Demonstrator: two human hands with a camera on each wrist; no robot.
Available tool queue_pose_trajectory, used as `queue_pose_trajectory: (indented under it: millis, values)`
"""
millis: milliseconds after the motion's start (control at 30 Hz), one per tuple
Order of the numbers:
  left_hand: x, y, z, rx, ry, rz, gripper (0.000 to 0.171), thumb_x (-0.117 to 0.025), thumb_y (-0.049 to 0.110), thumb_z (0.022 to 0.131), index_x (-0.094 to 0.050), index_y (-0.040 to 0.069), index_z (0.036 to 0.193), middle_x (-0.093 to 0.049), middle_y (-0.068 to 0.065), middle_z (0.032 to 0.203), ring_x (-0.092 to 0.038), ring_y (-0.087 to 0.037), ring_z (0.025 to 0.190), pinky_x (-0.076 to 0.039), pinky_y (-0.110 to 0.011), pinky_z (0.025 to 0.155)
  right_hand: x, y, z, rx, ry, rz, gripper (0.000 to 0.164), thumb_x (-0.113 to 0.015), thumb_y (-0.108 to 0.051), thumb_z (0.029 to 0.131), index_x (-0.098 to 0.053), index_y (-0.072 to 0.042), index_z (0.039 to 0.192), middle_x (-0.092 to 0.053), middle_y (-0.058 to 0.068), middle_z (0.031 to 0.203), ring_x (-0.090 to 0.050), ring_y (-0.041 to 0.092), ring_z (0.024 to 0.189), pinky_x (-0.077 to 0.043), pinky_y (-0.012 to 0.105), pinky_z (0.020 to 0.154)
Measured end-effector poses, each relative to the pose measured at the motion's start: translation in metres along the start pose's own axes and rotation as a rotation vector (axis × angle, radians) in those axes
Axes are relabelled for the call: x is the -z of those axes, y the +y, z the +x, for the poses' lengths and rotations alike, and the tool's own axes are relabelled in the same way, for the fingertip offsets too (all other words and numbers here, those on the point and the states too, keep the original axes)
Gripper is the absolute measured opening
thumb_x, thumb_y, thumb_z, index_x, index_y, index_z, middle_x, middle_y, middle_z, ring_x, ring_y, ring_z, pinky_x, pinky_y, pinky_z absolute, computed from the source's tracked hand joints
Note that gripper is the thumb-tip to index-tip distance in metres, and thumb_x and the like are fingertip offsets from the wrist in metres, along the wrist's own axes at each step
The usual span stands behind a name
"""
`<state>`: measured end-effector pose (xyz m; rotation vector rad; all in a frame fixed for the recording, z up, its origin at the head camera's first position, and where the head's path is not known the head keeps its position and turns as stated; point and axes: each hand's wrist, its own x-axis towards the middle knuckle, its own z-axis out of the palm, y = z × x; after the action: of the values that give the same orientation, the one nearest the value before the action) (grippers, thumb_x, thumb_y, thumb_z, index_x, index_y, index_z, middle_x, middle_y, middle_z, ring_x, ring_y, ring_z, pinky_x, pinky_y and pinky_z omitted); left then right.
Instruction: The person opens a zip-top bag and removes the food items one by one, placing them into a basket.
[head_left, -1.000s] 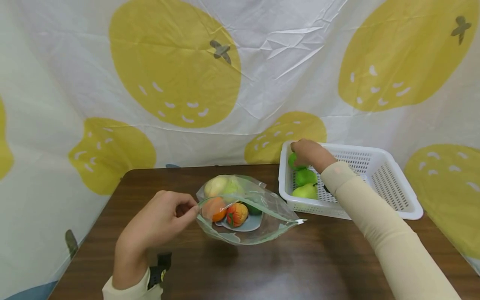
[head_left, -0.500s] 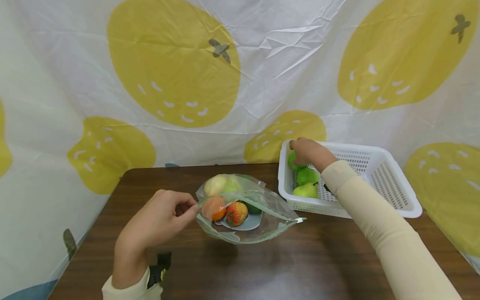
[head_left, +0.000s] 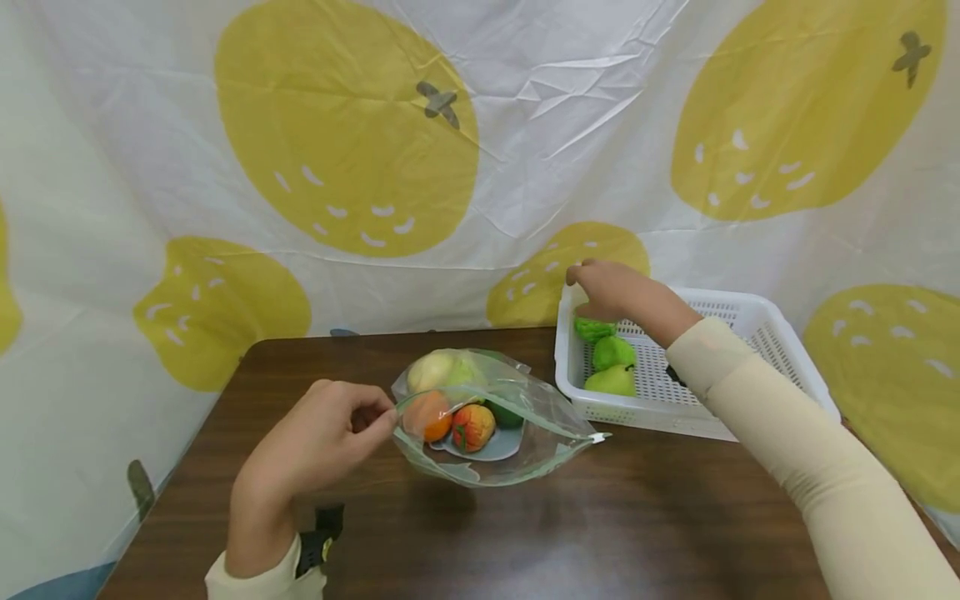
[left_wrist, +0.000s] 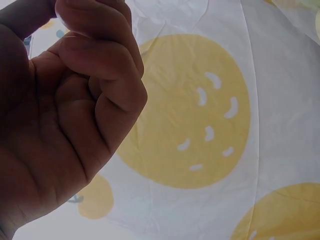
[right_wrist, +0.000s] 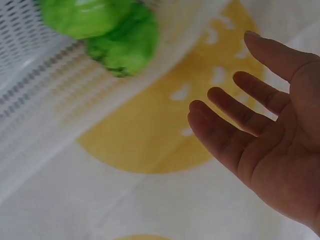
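My left hand (head_left: 307,442) pinches the left corner of a clear zip bag (head_left: 555,421) lying with its mouth spread toward me. Through the plastic show an orange (head_left: 429,417), a red-and-yellow fruit (head_left: 473,427), a pale yellow round fruit (head_left: 431,371) and green pieces. Over the back left corner of the white basket (head_left: 652,418) hovers my right hand (head_left: 626,293), fingers apart and holding nothing in the right wrist view. Below it in the basket lie a lumpy green piece (head_left: 594,328), another green piece (head_left: 613,353) and a green pear (head_left: 612,381) in a row.
A dark wooden table (head_left: 525,542) bears the bag and the basket. Right behind its back edge hangs a white curtain (head_left: 555,158) with large yellow fruit prints. A green zip slider end (head_left: 600,438) points toward the basket's front.
My right hand has let go of the back green piece and lifted up from it; the piece stays in the basket. My left hand and the bag have not moved.
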<state>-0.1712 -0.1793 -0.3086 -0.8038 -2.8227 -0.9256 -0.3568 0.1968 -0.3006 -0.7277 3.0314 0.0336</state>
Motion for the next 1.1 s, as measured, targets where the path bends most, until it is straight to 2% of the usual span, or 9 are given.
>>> queue_pose_trajectory:
  millis: [233, 500, 733, 833, 933, 1100]
  values:
    - [-0.001, 0.0, 0.0, -0.009, 0.01, 0.001, 0.015, -0.065, 0.012, 0.095, -0.074, 0.017, 0.083, -0.063, 0.012, 0.068, -0.056, -0.003, 0.06, -0.05, -0.023, 0.058, 0.031, -0.035, -0.035, 0.104, 0.131, 0.017, 0.052, -0.074, -0.026, 0.092, -0.057, -0.002, 0.135, -0.058, 0.02, 0.134, -0.058, 0.039, 0.123, -0.048, 0.051, 0.103]
    - [-0.001, 0.0, 0.001, -0.022, 0.027, 0.0, 0.016, -0.065, 0.011, 0.094, -0.074, 0.017, 0.083, -0.063, 0.012, 0.067, -0.055, -0.002, 0.059, -0.05, -0.023, 0.057, 0.059, -0.077, -0.087, 0.225, 0.355, 0.083, 0.046, -0.075, -0.026, 0.091, -0.06, -0.009, 0.132, -0.062, 0.008, 0.129, -0.059, 0.029, 0.121, -0.048, 0.046, 0.102]
    - [-0.002, 0.0, 0.0, -0.033, 0.041, -0.005, 0.017, -0.065, 0.011, 0.094, -0.074, 0.017, 0.082, -0.063, 0.012, 0.066, -0.055, -0.002, 0.058, -0.049, -0.023, 0.056, 0.058, -0.102, -0.145, 0.34, 0.64, 0.243, 0.046, -0.079, -0.021, 0.087, -0.062, -0.008, 0.128, -0.066, 0.005, 0.123, -0.063, 0.021, 0.111, -0.052, 0.04, 0.094]
    - [-0.003, 0.0, 0.0, -0.036, 0.043, -0.009, 0.016, -0.065, 0.011, 0.095, -0.074, 0.016, 0.083, -0.063, 0.013, 0.066, -0.055, -0.002, 0.058, -0.049, -0.023, 0.056, 0.05, -0.111, -0.162, 0.385, 0.721, 0.292, 0.045, -0.08, -0.019, 0.086, -0.064, -0.008, 0.127, -0.067, 0.004, 0.122, -0.064, 0.019, 0.11, -0.051, 0.035, 0.094]
    - [-0.002, -0.001, 0.0, -0.036, 0.06, -0.004, 0.016, -0.065, 0.011, 0.095, -0.075, 0.017, 0.083, -0.063, 0.013, 0.066, -0.055, -0.002, 0.058, -0.049, -0.023, 0.056, 0.039, -0.121, -0.168, 0.438, 0.721, 0.339, 0.045, -0.08, -0.021, 0.087, -0.064, -0.009, 0.127, -0.068, 0.001, 0.121, -0.064, 0.015, 0.109, -0.049, 0.027, 0.095]
    - [0.0, -0.002, -0.001, -0.036, 0.081, 0.006, 0.016, -0.065, 0.011, 0.094, -0.075, 0.018, 0.083, -0.062, 0.013, 0.066, -0.054, -0.002, 0.058, -0.049, -0.023, 0.056, 0.02, -0.137, -0.162, 0.506, 0.642, 0.442, 0.045, -0.08, -0.022, 0.087, -0.063, -0.012, 0.127, -0.068, -0.004, 0.119, -0.065, 0.007, 0.102, -0.053, 0.023, 0.09]
